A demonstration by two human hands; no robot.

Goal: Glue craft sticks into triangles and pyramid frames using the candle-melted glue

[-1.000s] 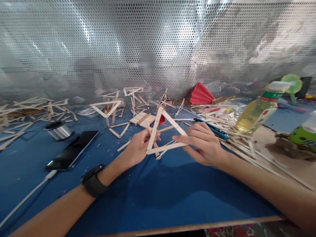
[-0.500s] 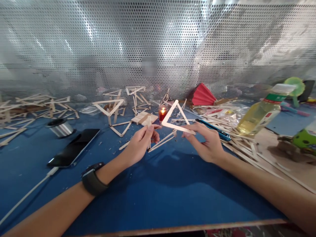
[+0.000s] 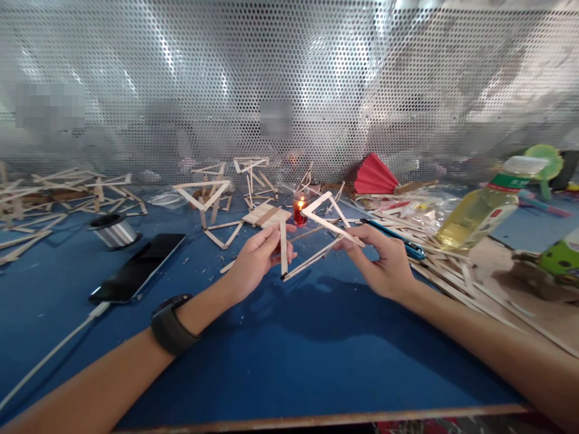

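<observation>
The bottle (image 3: 479, 214) at right wears a green label (image 3: 511, 182) whose print is too small to read. Between the two hands, above the blue table (image 3: 289, 361), are two wooden stick frames. The left hand (image 3: 253, 262) pinches the angled frame (image 3: 283, 250); the right hand (image 3: 382, 259) grips the triangle (image 3: 332, 228) by its near corner. Whether the frames touch is hard to tell. Both are pale, flat sticks; the angled frame's lower joint looks dark. A lit red candle (image 3: 299, 212) stands just beyond.
</observation>
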